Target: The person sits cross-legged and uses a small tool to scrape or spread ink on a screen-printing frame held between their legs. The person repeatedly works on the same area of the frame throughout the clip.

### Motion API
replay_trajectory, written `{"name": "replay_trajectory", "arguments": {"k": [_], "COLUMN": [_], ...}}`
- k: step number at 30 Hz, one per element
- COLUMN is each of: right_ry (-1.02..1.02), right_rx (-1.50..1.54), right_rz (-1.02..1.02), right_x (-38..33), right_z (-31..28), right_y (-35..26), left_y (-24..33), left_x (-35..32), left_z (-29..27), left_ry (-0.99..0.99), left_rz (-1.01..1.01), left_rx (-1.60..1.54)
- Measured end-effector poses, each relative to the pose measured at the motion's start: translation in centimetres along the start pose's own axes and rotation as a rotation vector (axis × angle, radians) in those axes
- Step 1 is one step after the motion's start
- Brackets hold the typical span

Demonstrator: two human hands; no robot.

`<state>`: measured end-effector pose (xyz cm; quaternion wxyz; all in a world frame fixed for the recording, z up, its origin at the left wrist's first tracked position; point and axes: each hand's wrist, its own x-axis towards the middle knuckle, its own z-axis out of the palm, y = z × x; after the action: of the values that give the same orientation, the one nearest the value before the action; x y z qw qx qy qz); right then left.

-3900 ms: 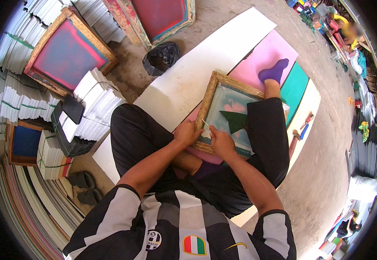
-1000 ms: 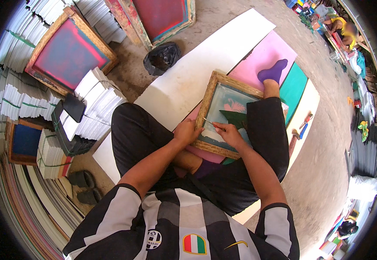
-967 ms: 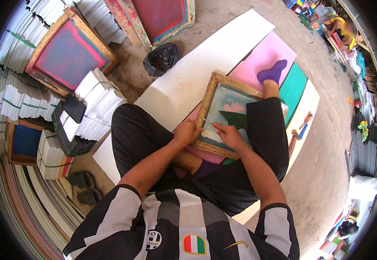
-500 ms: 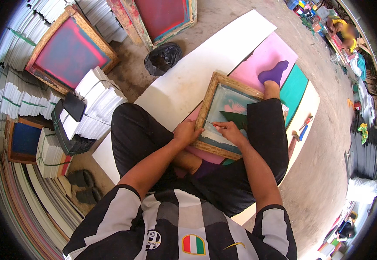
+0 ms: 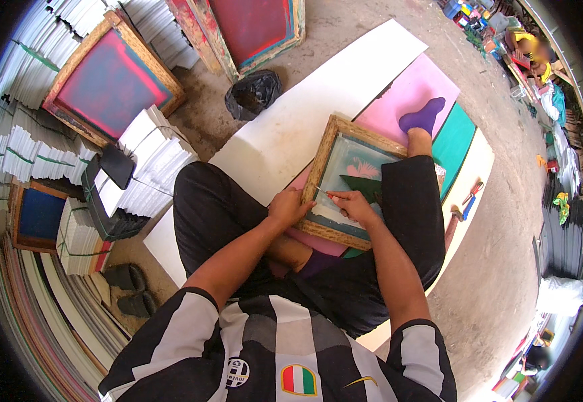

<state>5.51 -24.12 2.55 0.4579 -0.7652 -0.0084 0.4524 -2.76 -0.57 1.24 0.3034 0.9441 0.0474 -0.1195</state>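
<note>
A wooden-framed printing screen (image 5: pixel 321 157) lies tilted across my crossed legs, with a pale mesh and a pink leaf-like shape showing through it. My left hand (image 5: pixel 287 206) is closed on the frame's left side. In my right hand (image 5: pixel 353 204) is a thin tool with a metal shaft and orange-red handle, which looks like a screwdriver (image 5: pixel 331 195). Its tip points at the inner edge of the frame's left side, close to my left fingers; contact cannot be made out. A dark green pointed piece (image 5: pixel 358 183) shows within the frame, beyond my right hand.
White, pink and green sheets (image 5: pixel 455 137) lie beneath me. Red-and-blue-handled tools (image 5: pixel 471 194) and a hammer (image 5: pixel 453 218) rest at right. A black plastic bag (image 5: pixel 253 95), more screens (image 5: pixel 113 77) and paper stacks (image 5: pixel 154 151) stand at left. Another person (image 5: pixel 533 53) sits far right.
The screwdriver and my right hand have shifted very slightly toward the frame's left side. My left hand keeps its grip. The whole view has moved a little.
</note>
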Motion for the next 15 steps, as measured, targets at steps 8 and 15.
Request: {"name": "replay_trajectory", "arguments": {"k": [8,15], "right_ry": [0.069,-0.056], "right_rx": [-0.068,0.042], "right_rz": [-0.183,0.014], "right_x": [1.0,0.0], "right_z": [-0.8,-1.2], "right_y": [0.2,-0.7], "left_y": [0.2,0.4], "left_x": [-0.1,-0.1], "left_z": [-0.2,-0.6], "left_ry": [0.014,0.009], "left_rz": [-0.014,0.003], "left_rx": [-0.010,-0.032]}}
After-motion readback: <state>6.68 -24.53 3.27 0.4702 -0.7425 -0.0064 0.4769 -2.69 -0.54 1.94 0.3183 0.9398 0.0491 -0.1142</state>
